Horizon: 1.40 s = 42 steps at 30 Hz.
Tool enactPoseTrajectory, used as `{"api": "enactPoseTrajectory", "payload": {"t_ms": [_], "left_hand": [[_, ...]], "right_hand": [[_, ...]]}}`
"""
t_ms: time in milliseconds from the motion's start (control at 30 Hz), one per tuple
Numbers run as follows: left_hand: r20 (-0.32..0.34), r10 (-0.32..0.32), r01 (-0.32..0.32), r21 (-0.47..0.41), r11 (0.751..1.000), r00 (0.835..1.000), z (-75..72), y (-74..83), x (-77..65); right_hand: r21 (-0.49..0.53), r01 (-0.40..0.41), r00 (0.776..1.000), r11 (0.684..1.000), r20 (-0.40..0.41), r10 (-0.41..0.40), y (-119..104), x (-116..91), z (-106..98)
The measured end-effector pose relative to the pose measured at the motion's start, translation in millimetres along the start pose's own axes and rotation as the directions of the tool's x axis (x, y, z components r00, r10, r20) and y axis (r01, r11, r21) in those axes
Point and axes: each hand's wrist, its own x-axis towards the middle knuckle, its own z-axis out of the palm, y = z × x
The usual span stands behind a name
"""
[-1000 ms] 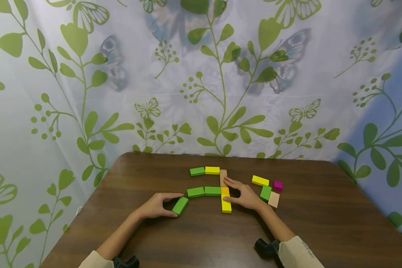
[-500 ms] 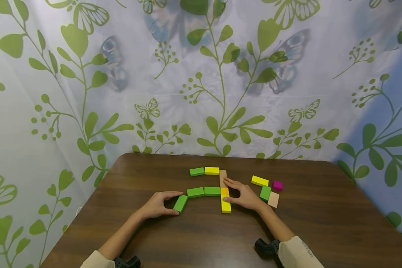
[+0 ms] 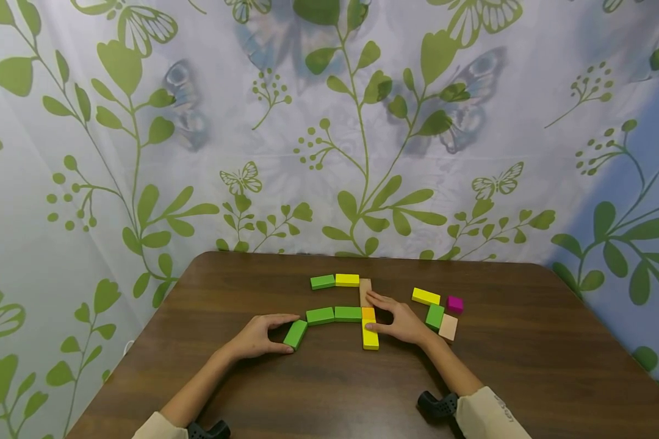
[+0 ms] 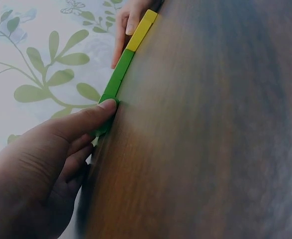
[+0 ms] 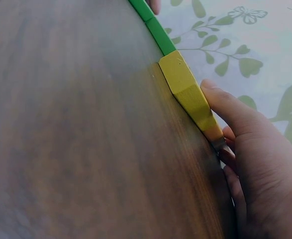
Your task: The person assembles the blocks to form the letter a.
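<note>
My left hand (image 3: pixel 257 336) pinches a green block (image 3: pixel 295 334) between thumb and fingers, one at each end, on the table. This block lies slanted at the left end of a row with two more green blocks (image 3: pixel 321 316). At the row's right end sit a small orange block (image 3: pixel 368 313) and a long yellow block (image 3: pixel 370 339). Behind the orange one lies a natural wood block (image 3: pixel 365 292). My right hand (image 3: pixel 402 321) rests beside this column, its thumb touching the yellow block (image 5: pixel 185 82) and its extended fingers at the wood block.
Farther back, a green block (image 3: pixel 323 282) and a yellow block (image 3: pixel 347 280) lead to the wood block's far end. Right of my right hand lie a yellow block (image 3: pixel 426 296), a green block (image 3: pixel 435 317), a pale block (image 3: pixel 448 327) and a magenta block (image 3: pixel 455 304). A printed curtain hangs behind the brown table (image 3: pixel 318 390).
The green block in my left hand has shifted slightly up and right, its far end coming close to the row. My right hand has stayed in place.
</note>
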Motion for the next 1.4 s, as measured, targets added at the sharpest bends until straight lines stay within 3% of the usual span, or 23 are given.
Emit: {"api": "enactPoseTrajectory", "payload": {"t_ms": [367,967,1400], "left_hand": [[-0.010,0.031,-0.030,0.046,0.998,0.999,-0.5,0.6,-1.0],[-0.001,0.015,-0.015,0.019,1.000,1.000,1.4,-0.4,-2.3],[-0.038,0.060,-0.059,0.041,0.997,0.997,3.1,0.3,-2.1]], "right_hand": [[-0.002,0.009,1.000,1.000,0.001,-0.009,1.4,1.3,-0.2],[-0.007,0.009,1.000,1.000,0.000,-0.009,0.5,0.9,-1.3],[-0.003,0.008,1.000,1.000,-0.005,-0.008,1.3,-1.1,0.1]]}}
